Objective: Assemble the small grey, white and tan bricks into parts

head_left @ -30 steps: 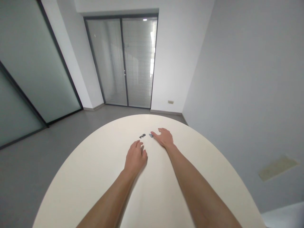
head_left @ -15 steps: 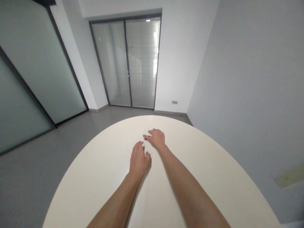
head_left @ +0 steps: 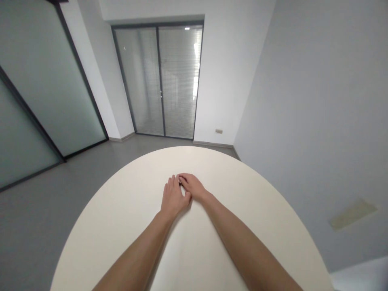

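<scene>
Both of my hands meet above the middle of the pale round table (head_left: 127, 226). My left hand (head_left: 173, 199) is low over the top with its fingers stretched forward and its thumb apart. My right hand (head_left: 192, 186) reaches in from the right, its fingers curled and closed together by the left fingertips. Between the two hands shows a small dark object (head_left: 180, 184), mostly covered by the right fingers and too small to name. My right fingers appear to pinch it, while my left fingers lie right beside it.
The table's curved far edge lies beyond my hands. A framed glass door (head_left: 178, 81) with blinds stands behind it, frosted panels (head_left: 54, 89) at the left. A plain wall (head_left: 309, 121) with a tape-like strip (head_left: 353, 214) runs close along the right.
My right hand has moved left and nearer, from spread fingers over small dark pieces to closed fingers against my left hand. The left hand has shifted slightly left. The view has turned a little.
</scene>
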Demonstrator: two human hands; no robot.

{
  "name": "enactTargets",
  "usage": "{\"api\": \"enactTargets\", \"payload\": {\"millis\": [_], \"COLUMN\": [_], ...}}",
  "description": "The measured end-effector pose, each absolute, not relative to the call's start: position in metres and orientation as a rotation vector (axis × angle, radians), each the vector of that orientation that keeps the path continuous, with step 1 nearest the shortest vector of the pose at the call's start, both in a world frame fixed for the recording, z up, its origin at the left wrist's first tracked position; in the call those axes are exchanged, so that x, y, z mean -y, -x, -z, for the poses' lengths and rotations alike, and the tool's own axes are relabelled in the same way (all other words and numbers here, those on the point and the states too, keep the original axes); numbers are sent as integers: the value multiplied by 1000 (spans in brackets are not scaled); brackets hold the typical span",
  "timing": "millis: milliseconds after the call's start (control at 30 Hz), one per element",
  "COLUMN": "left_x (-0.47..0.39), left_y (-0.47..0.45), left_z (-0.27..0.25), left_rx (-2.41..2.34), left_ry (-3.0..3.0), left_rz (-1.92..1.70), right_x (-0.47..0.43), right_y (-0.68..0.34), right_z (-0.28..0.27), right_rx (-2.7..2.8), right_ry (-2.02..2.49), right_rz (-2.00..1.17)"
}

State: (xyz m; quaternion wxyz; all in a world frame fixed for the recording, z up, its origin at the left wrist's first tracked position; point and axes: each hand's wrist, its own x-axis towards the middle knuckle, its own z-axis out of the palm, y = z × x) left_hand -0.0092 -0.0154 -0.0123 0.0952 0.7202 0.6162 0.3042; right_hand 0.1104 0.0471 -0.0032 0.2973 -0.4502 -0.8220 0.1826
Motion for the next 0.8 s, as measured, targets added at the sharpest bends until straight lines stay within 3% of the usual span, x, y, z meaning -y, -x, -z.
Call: {"api": "enactTargets", "payload": {"millis": [167,467,633,800], "left_x": [21,24,26,27], "left_y": [9,11,10,10], "left_z": [12,8,4,4], "left_rx": [-1835,-1690,-1453,-1518], "left_ry": [-2241,-2429,-2625,-2549], "left_rz": [-696,-618,-636,-762], "right_x": [-30,22,84,159], "right_y": [-126,-185,-225,-260], "right_z": [11,9,-3,-12], "right_rx": [1914,1785,1814,1719], "right_ry": [1066,1198,1312,1464], "right_rz": [-907,-925,-906,-883]}}
